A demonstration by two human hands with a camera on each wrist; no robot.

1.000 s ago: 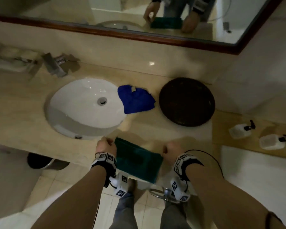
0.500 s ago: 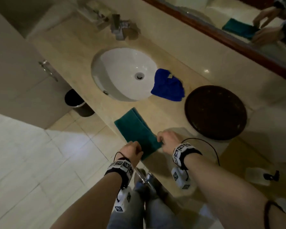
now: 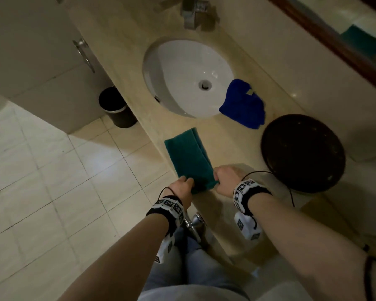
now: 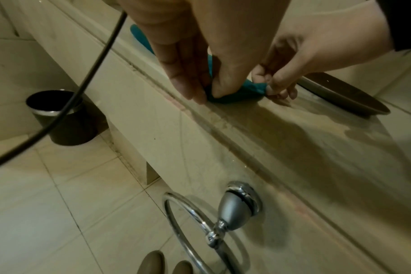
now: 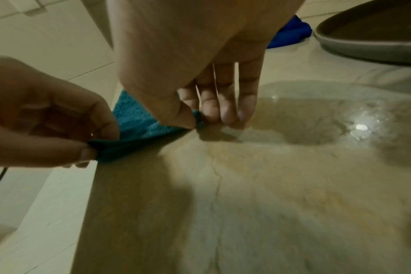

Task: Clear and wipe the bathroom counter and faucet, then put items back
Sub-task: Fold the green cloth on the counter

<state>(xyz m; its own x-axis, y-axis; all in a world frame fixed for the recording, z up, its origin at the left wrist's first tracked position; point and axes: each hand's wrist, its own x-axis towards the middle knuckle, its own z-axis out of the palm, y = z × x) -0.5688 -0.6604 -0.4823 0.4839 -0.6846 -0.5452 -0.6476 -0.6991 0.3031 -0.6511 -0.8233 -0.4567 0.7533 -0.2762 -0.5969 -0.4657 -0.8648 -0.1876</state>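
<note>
A folded teal towel (image 3: 189, 157) lies flat along the front edge of the beige stone counter (image 3: 232, 148). My left hand (image 3: 182, 187) pinches its near left corner (image 4: 214, 92) between thumb and fingers. My right hand (image 3: 224, 179) pinches the near right corner (image 5: 197, 118). A crumpled blue cloth (image 3: 243, 105) rests at the right rim of the white sink (image 3: 182, 74). The chrome faucet (image 3: 191, 11) stands behind the sink.
A dark round tray (image 3: 302, 153) sits on the counter right of the towel. A wet patch (image 5: 317, 115) shines on the stone. A chrome towel ring (image 4: 214, 222) hangs on the counter front. A black bin (image 3: 115, 107) stands on the tiled floor.
The teal towel went from being held up between both hands to lying flat along the counter edge. The head view swung left and downward.
</note>
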